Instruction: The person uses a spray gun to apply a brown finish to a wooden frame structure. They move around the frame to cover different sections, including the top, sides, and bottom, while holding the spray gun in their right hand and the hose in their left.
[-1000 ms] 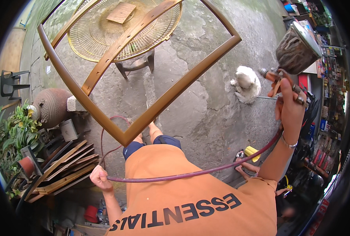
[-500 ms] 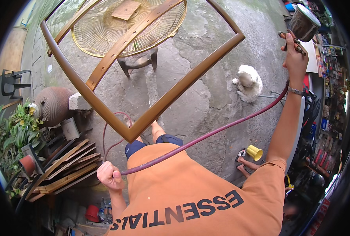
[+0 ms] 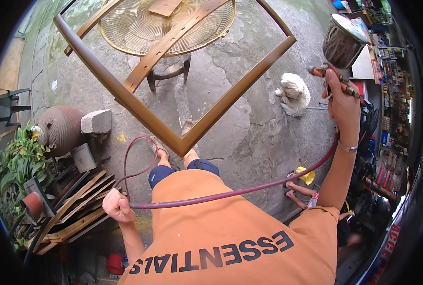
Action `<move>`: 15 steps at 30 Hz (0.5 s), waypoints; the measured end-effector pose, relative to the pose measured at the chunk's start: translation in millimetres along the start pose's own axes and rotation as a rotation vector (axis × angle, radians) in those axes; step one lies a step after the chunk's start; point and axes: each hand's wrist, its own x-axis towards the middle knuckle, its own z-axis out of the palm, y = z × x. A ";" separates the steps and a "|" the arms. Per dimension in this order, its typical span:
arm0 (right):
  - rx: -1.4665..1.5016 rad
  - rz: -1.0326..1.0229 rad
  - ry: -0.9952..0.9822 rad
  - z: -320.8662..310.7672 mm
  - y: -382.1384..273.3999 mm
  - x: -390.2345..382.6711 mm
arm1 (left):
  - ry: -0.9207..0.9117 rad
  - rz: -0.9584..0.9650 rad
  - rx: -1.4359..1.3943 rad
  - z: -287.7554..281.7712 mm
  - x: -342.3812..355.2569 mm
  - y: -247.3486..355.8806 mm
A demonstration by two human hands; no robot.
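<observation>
Brown frame (image 3: 240, 91): my landmark, reaching over the fan grille (image 3: 203, 35).
Spray gun (image 3: 342, 53): right of the frame, right hand (image 3: 344, 102) wrapped round it; whether it fires, I cannot tell from here.
Red hose (image 3: 221, 195): across the frame's near side, pinched in the closed left hand (image 3: 118, 205).
Spray work: the step in hand, I judge; the next move calls for steady aim, hose clear.

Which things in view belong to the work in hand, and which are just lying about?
Apparently in use:
spray gun, in the right hand
dark red hose, in the left hand
brown frame, in front
round wire grille beneath it

Lying about, seemingly:
clay jar
wooden boards
dark chair
yellow container
</observation>
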 end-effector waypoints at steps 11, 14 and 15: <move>0.030 -0.014 -0.180 32.3 -69.2 -137.0 | 0.005 0.070 -0.043 -60.8 9.7 -39.6; 0.045 0.059 -0.302 36.5 -94.3 -172.9 | -0.010 0.093 -0.035 -73.8 12.5 -46.8; 0.056 -0.066 -0.360 37.6 -91.6 -182.5 | -0.012 0.096 -0.034 -77.5 13.4 -48.2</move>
